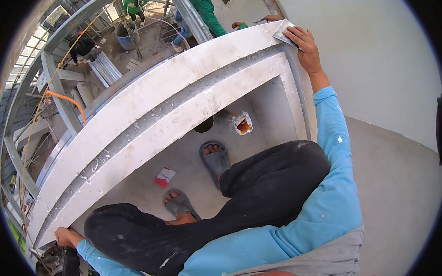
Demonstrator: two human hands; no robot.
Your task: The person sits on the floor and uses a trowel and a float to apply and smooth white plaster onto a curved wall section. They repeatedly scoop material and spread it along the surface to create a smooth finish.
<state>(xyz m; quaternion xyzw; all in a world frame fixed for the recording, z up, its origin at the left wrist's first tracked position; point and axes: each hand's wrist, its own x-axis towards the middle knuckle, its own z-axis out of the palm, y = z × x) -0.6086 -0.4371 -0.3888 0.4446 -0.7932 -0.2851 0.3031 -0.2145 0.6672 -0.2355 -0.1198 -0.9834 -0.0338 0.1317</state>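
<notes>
My right hand (304,46) is closed on a flat grey sanding pad (282,33). The pad lies against the far right end of a curved white ledge (156,89), its face hidden. At the ledge's lower left end, my left hand (67,237) grips the edge, with some fingers out of sight. A grey, chipped groove (180,94) runs along the ledge between two white bands, and white flakes cling in it.
Below my knees, a red and white packet (164,176) lies on the concrete floor near my sandals. A broken opening shows an orange pipe (243,127). Metal framing (58,90) rises left beyond the ledge. A green-sleeved person (209,12) works at the far side; others stand below.
</notes>
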